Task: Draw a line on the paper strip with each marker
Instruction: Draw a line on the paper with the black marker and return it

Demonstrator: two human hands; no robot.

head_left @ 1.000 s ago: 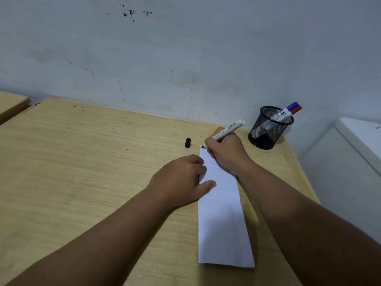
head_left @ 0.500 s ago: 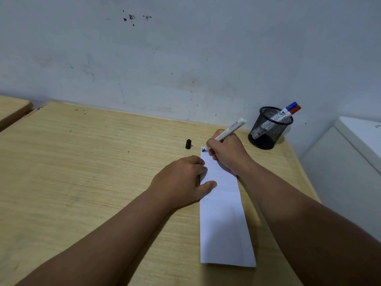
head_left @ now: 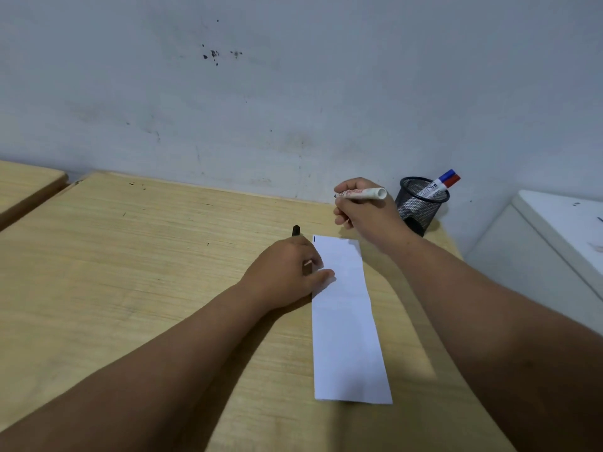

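1. A white paper strip (head_left: 346, 321) lies lengthwise on the wooden table (head_left: 130, 272), its near end towards the person and its far end towards the wall.
2. The left hand (head_left: 287, 275) rests on the table at the strip's left edge, fingers curled loosely and the thumb lying on the paper; it grips nothing.
3. A short dark mark (head_left: 314, 239) sits at the strip's far left corner.
4. A small black cap (head_left: 296, 230) stands on the table just beyond the left hand's knuckles, beside that corner.
5. The right hand (head_left: 365, 210) is raised off the paper beyond the strip's far end, fingers closed around a white marker (head_left: 362, 193) held roughly level with its tip pointing left.
6. Farthest, a black mesh pen holder (head_left: 421, 203) stands near the wall, just right of the right hand, with a blue-capped marker (head_left: 446, 175) and a red-capped marker (head_left: 453, 181) leaning in it.
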